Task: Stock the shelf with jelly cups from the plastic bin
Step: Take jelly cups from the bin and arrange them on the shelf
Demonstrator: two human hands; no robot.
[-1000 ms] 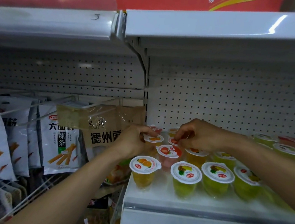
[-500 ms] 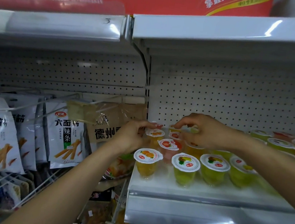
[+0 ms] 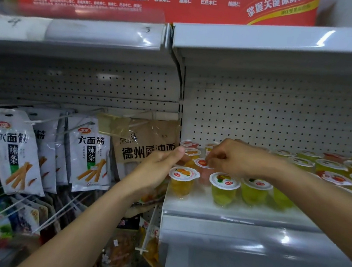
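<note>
Since the red-lidded jelly cup [image 3: 202, 163] is judged light and easily dented, the fingers [image 3: 213, 158] of the right hand [image 3: 240, 158] pinch its lid rim.

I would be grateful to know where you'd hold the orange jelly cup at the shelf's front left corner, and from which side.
Probably its clear wall just under the lid, pinched from the front. The orange jelly cup stands upright at the shelf edge, front side free; a green cup stands to its right, and the overhanging lid should stop slipping.

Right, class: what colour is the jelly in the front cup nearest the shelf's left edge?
Orange-yellow; the cup shows best in the head view.
</note>
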